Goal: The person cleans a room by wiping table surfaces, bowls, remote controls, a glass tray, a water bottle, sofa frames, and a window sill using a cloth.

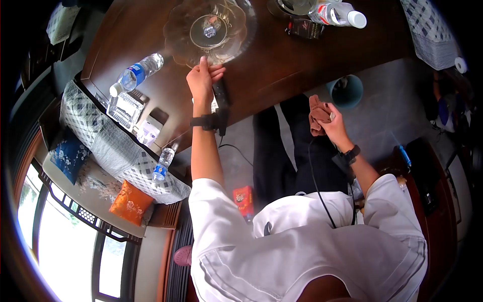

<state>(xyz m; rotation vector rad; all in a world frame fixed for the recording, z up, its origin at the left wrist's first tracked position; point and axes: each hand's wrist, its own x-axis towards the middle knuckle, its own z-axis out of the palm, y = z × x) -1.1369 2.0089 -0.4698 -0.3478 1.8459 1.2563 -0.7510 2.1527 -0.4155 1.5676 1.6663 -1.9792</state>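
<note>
My left hand (203,82) is over the dark wooden table (282,60), at the near edge of a scalloped glass dish (173,43). Its fingers are stretched out with nothing in them; whether they touch the dish I cannot tell. A few small shiny items (210,30) lie in the middle of the dish. Under my left wrist, partly hidden, is a black power strip (221,95). My right hand (336,128) grips a crumpled brown cloth (317,116) in front of the table edge, above the floor and beside my right leg.
A water bottle (137,74) lies on the table's left side by a patterned tray (126,108) and small box (149,131). Another bottle (337,14) and dark box (305,28) are at the top. A blue-green bin (345,93) stands near my right hand. A black cable (314,173) hangs by me.
</note>
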